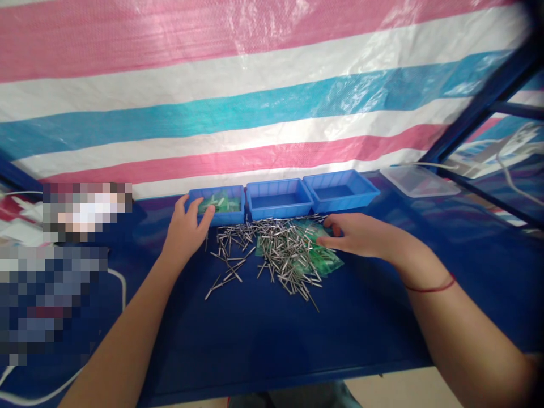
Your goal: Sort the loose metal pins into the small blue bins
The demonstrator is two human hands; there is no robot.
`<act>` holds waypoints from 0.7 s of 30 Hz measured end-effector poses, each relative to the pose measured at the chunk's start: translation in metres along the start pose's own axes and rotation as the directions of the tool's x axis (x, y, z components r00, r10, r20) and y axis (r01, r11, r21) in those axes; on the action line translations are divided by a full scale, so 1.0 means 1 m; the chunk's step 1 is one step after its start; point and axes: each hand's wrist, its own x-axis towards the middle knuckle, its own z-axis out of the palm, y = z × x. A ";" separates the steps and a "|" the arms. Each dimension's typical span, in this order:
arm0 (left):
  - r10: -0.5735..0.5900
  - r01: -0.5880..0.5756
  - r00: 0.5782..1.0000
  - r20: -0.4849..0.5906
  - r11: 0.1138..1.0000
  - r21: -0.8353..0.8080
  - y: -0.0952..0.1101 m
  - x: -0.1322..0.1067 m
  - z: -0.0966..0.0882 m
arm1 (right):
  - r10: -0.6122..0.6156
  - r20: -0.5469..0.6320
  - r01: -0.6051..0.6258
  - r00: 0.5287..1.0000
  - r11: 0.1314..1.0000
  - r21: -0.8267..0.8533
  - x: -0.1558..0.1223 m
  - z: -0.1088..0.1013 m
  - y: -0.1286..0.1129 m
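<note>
Item: loose heap of metal pins [272, 249] at mid worktop [272, 334], lying partly over flat green pieces [328, 262], just before a row of blue bins: left bin [225, 218] holding more green pieces, middle bin [278, 211], right bin [345, 203]. Hands: left hand [186, 229] with fingers spread, holding nothing, resting against the left bin's front wall; right hand [361, 235] laid on the green pieces at the heap's right edge, fingertips close together, grip not discernible. Risks, as judged: drawing a green piece from under the heap may scatter pins toward the worktop's front edge, and pin ends may prick fingertips; markings: no brand, label or legible writing
</note>
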 end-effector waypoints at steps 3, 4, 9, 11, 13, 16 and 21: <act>-0.019 0.019 1.000 0.000 1.000 -0.010 0.003 -0.002 0.000 | -0.021 -0.001 0.021 1.000 0.999 -0.029 0.003 0.003 0.001; -0.016 0.016 1.000 -0.002 1.000 -0.010 0.005 -0.002 -0.001 | -0.027 -0.026 0.027 0.999 1.000 -0.014 0.004 0.003 0.002; -0.017 0.017 1.000 -0.013 1.000 -0.002 0.010 -0.005 -0.001 | -0.031 -0.113 0.045 0.993 0.991 0.125 0.003 0.002 0.006; -0.023 0.023 1.000 -0.022 1.000 -0.001 0.010 -0.005 0.000 | -0.037 -0.104 0.054 0.994 0.985 0.165 0.004 0.001 0.006; -0.016 0.016 1.000 -0.023 1.000 -0.001 0.008 -0.005 0.001 | -0.036 -0.082 0.051 0.996 0.980 0.192 0.005 0.002 0.005; 0.019 -0.019 1.000 -0.022 1.000 -0.011 0.004 -0.004 0.004 | -0.028 -0.056 0.037 0.998 0.985 0.166 0.008 0.005 0.005; 0.116 -0.114 0.991 -0.064 0.993 0.039 0.001 -0.006 0.009 | -0.062 -0.089 0.070 0.994 0.993 0.091 0.009 0.006 0.008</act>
